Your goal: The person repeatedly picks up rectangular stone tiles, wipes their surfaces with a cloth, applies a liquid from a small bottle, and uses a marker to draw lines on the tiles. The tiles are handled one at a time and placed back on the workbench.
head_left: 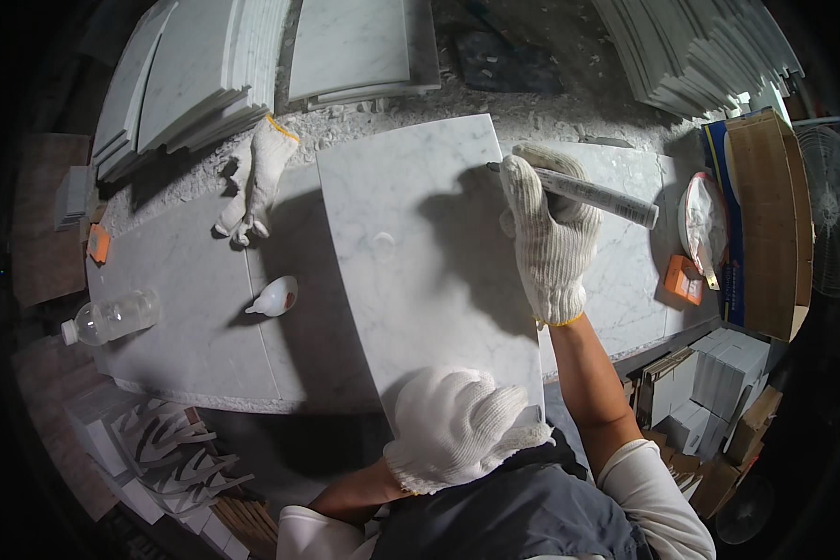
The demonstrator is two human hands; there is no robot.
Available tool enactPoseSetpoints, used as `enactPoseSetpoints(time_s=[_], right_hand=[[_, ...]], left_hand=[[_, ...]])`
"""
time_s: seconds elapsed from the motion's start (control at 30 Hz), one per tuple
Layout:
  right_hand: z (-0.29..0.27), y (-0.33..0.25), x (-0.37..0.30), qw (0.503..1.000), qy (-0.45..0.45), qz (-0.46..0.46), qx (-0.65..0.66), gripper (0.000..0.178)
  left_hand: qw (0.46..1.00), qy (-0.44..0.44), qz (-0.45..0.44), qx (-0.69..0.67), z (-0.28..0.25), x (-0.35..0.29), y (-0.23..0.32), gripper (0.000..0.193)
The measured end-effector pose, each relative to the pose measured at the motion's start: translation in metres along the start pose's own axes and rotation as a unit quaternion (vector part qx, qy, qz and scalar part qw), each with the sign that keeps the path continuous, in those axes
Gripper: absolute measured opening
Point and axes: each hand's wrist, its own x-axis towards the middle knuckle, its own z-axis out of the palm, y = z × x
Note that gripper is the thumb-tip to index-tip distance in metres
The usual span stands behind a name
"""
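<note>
A slab (411, 205) lies over the marbled desk (196, 308); above its right side, the right hand (555, 229) pinches a tube (611, 199). The left hand (462, 425) covers its near end, grip unclear. Tile stacks (187, 79) stand beyond.

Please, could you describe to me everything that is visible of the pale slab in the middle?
The slab is long, flat and rectangular, white with soft grey veins, like marble. It lies over the bench, with a faint round mark near its middle and a shadow on its right side. The left hand covers part of its near end; the right hand holds a tube by its right edge, contact unclear.
</note>
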Motion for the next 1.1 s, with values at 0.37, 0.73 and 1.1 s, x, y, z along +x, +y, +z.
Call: enactPoseSetpoints(time_s=[0.37,0.73,1.1], right_hand=[[-0.001,0.011,0.000,0.999,-0.020,-0.038,0.005,0.029],[-0.042,0.022,-0.041,0.989,-0.038,-0.087,0.109,0.032],[-0.115,0.061,-0.078,0.989,-0.010,-0.123,0.078,0.046]], left_hand=[[0.999,0.016,0.010,0.030,0.000,0.011,0.001,0.042],[0.999,0.026,0.028,0.035,0.000,0.006,0.003,0.049],[0.959,0.061,0.089,0.263,-0.040,0.074,-0.017,0.041]])
